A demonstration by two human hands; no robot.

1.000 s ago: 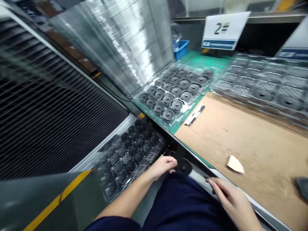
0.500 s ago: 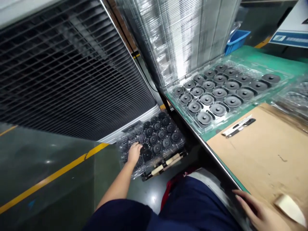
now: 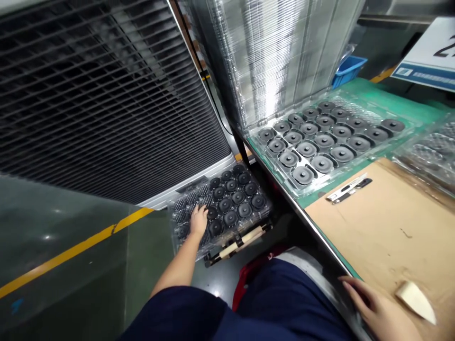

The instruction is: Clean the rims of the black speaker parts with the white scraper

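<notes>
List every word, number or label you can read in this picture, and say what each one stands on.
"2": on the white sign at the top right, cut off by the picture's edge, so any further characters are out of view.
Blue strip along that sign's lower edge: small light print, too blurred to read.
Flat black and white strip on the bench: no readable marks.
Nothing else carries text.

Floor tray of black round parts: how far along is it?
Done: most pockets of the floor tray hold black round parts. In hand: the left hand rests at the tray's near-left corner; whether it grips a part is hidden. The right hand rests on the bench edge. Left: the pockets at the left look unfilled.
</notes>
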